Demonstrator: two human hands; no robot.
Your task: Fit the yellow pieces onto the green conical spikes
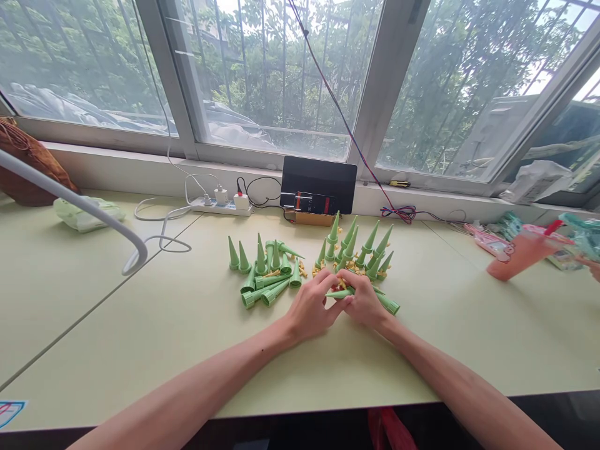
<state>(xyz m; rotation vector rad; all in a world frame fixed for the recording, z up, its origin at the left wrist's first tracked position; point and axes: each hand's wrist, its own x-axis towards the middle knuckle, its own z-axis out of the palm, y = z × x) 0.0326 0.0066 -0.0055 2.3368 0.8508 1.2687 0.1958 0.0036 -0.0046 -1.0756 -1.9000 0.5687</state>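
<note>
My left hand [313, 305] and my right hand [363, 299] meet over the table, fingers curled inward and thumbs almost touching. A green plastic spike [338, 293] lies sideways between them, tip to the left, its wide end inside my right hand. A small yellow plastic piece [342, 284] shows at the right fingertips, with a bit of red beside it. What the left fingertips pinch is hidden. Behind my hands stand several green spikes [349, 245] with yellow parts. Left of them, more green spikes [260, 257] stand or lie in a pile. Another spike [388, 304] lies by my right hand.
A tablet [319, 178] with a phone [313, 203] before it leans at the window. A power strip [224, 207] and cables lie to its left. A cup of red drink [520, 251] tilts at right, near another person's hand [593, 267]. A white curved bar [79, 203] crosses the left.
</note>
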